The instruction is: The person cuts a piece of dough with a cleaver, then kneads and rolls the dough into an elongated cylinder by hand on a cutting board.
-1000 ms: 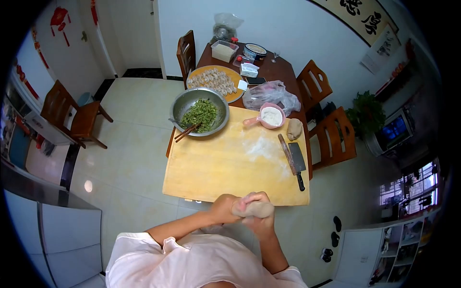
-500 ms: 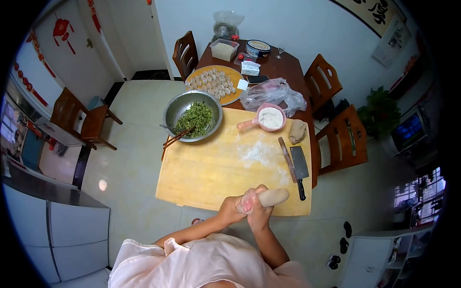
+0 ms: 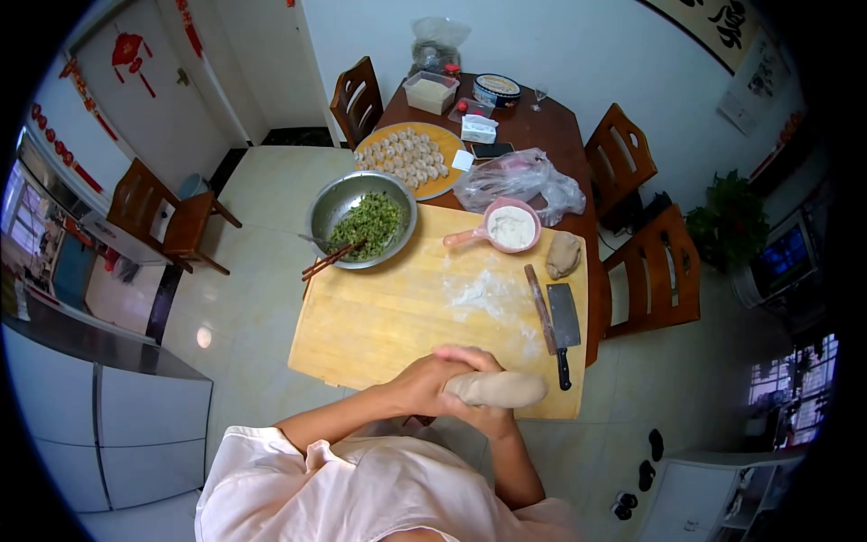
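Note:
A thick roll of dough [image 3: 498, 388] is held over the near edge of the yellow board [image 3: 361, 334]. My left hand [image 3: 424, 383] is wrapped round its left end. Beneath and behind it, my right hand [image 3: 483, 411] grips the same roll, and the two hands touch. To their right a cleaver [image 3: 564, 321] lies beside a rolling pin [image 3: 542, 309]. Loose flour [image 3: 483, 294] is spread on the board, and another lump of dough [image 3: 564, 255] sits at its right edge.
A steel bowl of green filling [image 3: 363, 219] with chopsticks stands at the board's back left. Behind are a tray of dumplings [image 3: 408, 158], a pink scoop of flour [image 3: 511, 226] and a plastic bag [image 3: 522, 183]. Wooden chairs [image 3: 652, 271] flank the table.
The dough roll has come to stick out further to the right of my hands. My fingers have shifted round it, and the camera view has moved slightly.

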Tool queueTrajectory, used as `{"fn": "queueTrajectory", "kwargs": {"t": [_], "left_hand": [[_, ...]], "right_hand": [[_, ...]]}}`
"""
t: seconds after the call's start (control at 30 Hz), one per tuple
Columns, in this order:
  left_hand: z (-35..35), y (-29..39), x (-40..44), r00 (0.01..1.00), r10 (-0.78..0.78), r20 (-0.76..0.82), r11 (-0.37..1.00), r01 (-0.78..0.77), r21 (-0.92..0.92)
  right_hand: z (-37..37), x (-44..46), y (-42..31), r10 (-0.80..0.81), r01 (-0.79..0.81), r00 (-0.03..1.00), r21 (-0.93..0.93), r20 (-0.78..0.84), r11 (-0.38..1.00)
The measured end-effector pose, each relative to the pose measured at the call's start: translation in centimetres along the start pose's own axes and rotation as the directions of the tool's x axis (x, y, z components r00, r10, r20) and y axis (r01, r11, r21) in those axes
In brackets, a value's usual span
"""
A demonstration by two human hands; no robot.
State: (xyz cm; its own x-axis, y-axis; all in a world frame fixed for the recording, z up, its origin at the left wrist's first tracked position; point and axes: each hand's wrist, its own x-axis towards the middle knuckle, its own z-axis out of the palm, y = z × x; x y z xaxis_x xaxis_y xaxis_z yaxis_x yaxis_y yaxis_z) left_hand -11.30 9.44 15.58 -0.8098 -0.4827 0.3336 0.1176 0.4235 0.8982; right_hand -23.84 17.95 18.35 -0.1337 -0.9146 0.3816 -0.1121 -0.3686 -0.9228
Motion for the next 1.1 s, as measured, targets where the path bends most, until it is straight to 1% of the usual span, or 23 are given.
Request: {"fn": "queueTrajectory", "kwargs": {"t": [0.07,0.1,0.13,0.17,0.2,0.23,0.27,0.3,0.33,0.43,0.5,0.53,0.6,0.63,0.7,0.73,0.83,0.87,0.97,1.07,1.1], "left_hand": [[1.6,-1.6,-1.4,0.977,-0.172,-0.122,0.965,0.142,-0.219],[2.2,-2.0,-1.8,0.951,-0.262,-0.164,0.923,0.198,-0.33],[3.0,-1.6,-1.9,0.933,-0.219,-0.287,0.944,0.129,-0.303],[3.1,-2.0,-2.1,0.936,-0.213,-0.28,0.957,0.142,-0.253],[3.1,-2.8,-2.4,0.938,-0.208,-0.277,0.967,0.155,-0.204],[3.1,-3.5,-2.8,0.94,-0.2,-0.277,0.975,0.163,-0.151],[2.9,-4.0,-3.3,0.939,-0.203,-0.276,0.979,0.185,-0.09],[2.5,-4.7,-3.7,0.948,-0.183,-0.26,0.983,0.172,-0.062],[2.2,-5.3,-4.2,0.956,-0.167,-0.243,0.986,0.163,-0.037],[0.9,-5.5,-5.2,0.962,-0.159,-0.221,0.986,0.168,0.019],[-0.9,-4.6,-5.4,0.967,-0.147,-0.209,0.985,0.162,0.056],[-2.1,-3.7,-5.3,0.971,-0.179,-0.157,0.981,0.189,0.05],[-4.9,-1.7,-4.8,0.967,-0.249,-0.047,0.967,0.251,0.043],[-6.2,-1.3,-4.5,0.979,-0.203,-0.019,0.977,0.204,0.067],[-8.7,-1.1,-4.1,0.993,-0.112,0.046,0.988,0.107,0.11],[-9.2,-1.0,-4.4,0.974,-0.218,0.058,0.976,0.217,0.027],[-9.8,-2.8,-5.3,0.983,-0.16,-0.088,0.98,0.148,-0.131],[-10.5,-3.1,-5.9,0.983,-0.173,-0.068,0.974,0.161,-0.158],[-11.8,-4.3,-7.3,0.986,-0.11,-0.128,0.994,0.106,-0.036],[-13.2,-4.1,-8.3,0.974,-0.206,-0.096,0.975,0.196,-0.102],[-13.3,-4.7,-8.8,0.979,-0.184,-0.09,0.982,0.178,-0.069]], "right_hand": [[0.5,-0.1,2.2,-0.145,0.145,0.989,-0.049,-0.016,0.988],[0.9,-0.3,2.5,-0.1,0.099,0.993,-0.025,-0.056,0.995],[1.3,-0.6,2.7,-0.05,0.05,0.994,-0.001,-0.095,0.999],[1.8,-0.9,2.9,0.003,0.0,0.991,0.024,-0.133,1.0],[2.2,-0.8,3.3,-0.007,0.014,0.983,0.036,-0.184,0.999],[2.8,-0.8,3.2,0.06,-0.009,0.964,0.191,-0.261,0.981],[3.8,-0.5,2.7,0.132,-0.014,0.937,0.342,-0.324,0.94],[4.6,0.2,2.4,0.208,-0.002,0.904,0.483,-0.374,0.876],[5.1,0.5,2.5,0.197,0.019,0.899,0.484,-0.392,0.875],[6.6,1.2,2.2,0.218,0.015,0.896,0.518,-0.386,0.855],[7.6,1.9,1.4,0.27,0.049,0.853,0.582,-0.447,0.812],[8.2,2.5,1.0,0.293,0.07,0.83,0.611,-0.474,0.789],[9.0,3.3,-0.2,0.167,0.115,0.873,0.526,-0.458,0.843],[9.5,3.6,-0.6,0.108,0.138,0.888,0.483,-0.446,0.865],[11.1,4.6,-1.1,0.078,0.135,0.887,0.417,-0.455,0.899],[11.9,5.0,-1.2,0.07,0.129,0.885,0.386,-0.46,0.914],[13.9,6.0,-0.5,0.202,0.114,0.83,0.513,-0.52,0.851],[14.5,6.1,-0.1,0.193,0.115,0.829,0.498,-0.524,0.859],[16.6,7.0,-0.5,0.105,0.157,0.782,0.358,-0.614,0.92],[18.1,7.2,0.3,0.037,0.128,0.821,0.247,-0.57,0.961],[18.3,7.1,0.5,0.079,0.138,0.814,0.323,-0.576,0.936]]}}
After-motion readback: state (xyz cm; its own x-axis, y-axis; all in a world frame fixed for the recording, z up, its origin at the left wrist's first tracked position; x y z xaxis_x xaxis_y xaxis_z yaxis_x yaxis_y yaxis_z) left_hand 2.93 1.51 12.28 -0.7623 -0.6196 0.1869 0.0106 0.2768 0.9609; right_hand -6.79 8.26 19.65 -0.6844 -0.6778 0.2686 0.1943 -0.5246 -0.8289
